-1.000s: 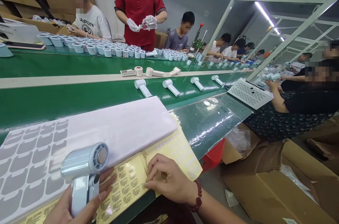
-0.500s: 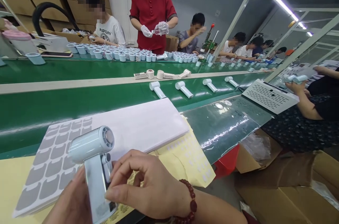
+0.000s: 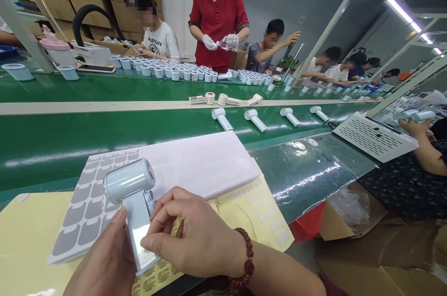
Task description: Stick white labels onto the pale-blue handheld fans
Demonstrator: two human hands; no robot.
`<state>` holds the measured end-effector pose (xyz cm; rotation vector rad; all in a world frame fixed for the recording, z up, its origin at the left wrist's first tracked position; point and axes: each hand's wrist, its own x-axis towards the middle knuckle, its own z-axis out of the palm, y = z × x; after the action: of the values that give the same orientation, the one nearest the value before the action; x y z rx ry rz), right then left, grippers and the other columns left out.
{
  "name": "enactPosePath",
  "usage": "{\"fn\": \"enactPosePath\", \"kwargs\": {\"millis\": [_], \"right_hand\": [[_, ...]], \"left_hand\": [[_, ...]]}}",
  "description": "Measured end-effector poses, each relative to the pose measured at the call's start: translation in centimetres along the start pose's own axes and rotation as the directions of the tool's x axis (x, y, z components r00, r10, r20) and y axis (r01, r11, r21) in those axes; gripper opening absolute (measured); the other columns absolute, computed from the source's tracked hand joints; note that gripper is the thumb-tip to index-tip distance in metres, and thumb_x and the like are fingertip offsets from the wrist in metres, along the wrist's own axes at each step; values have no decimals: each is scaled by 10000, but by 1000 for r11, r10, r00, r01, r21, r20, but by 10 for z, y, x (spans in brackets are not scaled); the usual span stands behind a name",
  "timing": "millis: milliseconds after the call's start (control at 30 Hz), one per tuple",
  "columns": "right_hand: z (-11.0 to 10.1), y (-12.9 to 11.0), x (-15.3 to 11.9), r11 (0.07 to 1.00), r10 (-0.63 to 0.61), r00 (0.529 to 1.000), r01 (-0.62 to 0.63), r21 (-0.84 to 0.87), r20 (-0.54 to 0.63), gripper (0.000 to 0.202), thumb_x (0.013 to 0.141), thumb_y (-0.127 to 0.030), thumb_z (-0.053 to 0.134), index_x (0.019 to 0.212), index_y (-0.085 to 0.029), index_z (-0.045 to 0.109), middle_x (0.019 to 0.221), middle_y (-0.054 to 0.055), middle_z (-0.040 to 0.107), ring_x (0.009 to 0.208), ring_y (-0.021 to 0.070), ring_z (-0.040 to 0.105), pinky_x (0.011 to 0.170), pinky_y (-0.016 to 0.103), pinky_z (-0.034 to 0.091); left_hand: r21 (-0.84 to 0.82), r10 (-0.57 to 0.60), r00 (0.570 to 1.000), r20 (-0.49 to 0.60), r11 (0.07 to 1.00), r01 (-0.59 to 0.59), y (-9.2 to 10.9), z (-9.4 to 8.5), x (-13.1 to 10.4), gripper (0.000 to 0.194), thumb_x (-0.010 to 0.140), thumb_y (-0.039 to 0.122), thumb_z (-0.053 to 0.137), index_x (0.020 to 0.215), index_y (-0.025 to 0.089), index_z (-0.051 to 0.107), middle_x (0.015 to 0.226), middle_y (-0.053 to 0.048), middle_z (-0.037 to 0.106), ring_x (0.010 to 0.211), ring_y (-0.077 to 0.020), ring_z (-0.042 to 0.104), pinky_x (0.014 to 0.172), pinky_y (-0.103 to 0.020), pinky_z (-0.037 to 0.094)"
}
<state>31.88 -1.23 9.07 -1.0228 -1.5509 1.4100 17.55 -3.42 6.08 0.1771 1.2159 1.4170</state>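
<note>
My left hand grips the handle of a pale blue handheld fan, held upright over the near edge of the bench. My right hand, with a bead bracelet at the wrist, pinches its thumb and forefinger against the side of the fan's handle; I cannot see whether anything small is between them. Under the hands lie yellow sheets of small printed labels and a grey sticker sheet on top of a white stack.
A green conveyor belt carries several more fans away to the right. Rows of fan heads line the far side, where several people work. A white perforated box and open cartons are at right.
My right hand left the yellow label sheet and came up to the fan's handle. My left hand turned the fan more upright. The view has shifted left.
</note>
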Motion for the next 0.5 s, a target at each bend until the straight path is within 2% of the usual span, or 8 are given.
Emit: {"fn": "enactPosePath", "kwargs": {"millis": [67, 133, 267, 400, 500], "right_hand": [[0, -1, 1, 1000, 7, 1000, -7, -14, 1, 226, 730, -165, 862, 655, -176, 650, 949, -19, 595, 707, 92, 565, 720, 200, 521], [1, -1, 1, 999, 0, 1000, 0, -36, 4, 218, 725, -114, 847, 659, -175, 649, 948, -25, 589, 718, 90, 568, 724, 191, 516], [2, 3, 3, 996, -25, 1000, 26, -86, 13, 206, 718, -54, 813, 674, -175, 652, 948, -29, 581, 753, 88, 584, 739, 177, 514], [2, 11, 3, 963, -190, 982, 188, -194, 6, 178, 767, -66, 755, 701, -176, 632, 883, -14, 576, 878, 123, 625, 790, 189, 510], [0, 15, 2, 912, -327, 945, 317, -259, 4, 175, 788, -84, 735, 734, -177, 598, 873, -3, 570, 892, 133, 627, 769, 190, 504]], "left_hand": [[4, -29, 999, 19, 1000, 29, 2, 2, 0, 233, 834, 161, 660, 1004, 280, 764, 999, -14, 779, 1059, -260, 707, 692, -226, 610], [-5, -35, 999, -24, 999, 35, 2, 3, -1, 239, 809, 144, 698, 976, 306, 757, 956, 11, 773, 974, -239, 726, 663, -212, 609], [8, -38, 999, 4, 999, 38, 2, 1, 1, 228, 777, 222, 743, 994, 292, 759, 953, -14, 758, 982, -263, 709, 671, -251, 623], [39, -66, 996, 67, 997, 63, 1, -5, 6, 558, 479, 427, 951, 986, 293, 761, 1001, -30, 751, 1002, -332, 687, 742, -362, 645], [59, -49, 989, 140, 997, 41, 0, -12, 9, 605, 406, 475, 968, 954, 314, 767, 999, -18, 750, 964, -323, 689, 689, -336, 644]]}}
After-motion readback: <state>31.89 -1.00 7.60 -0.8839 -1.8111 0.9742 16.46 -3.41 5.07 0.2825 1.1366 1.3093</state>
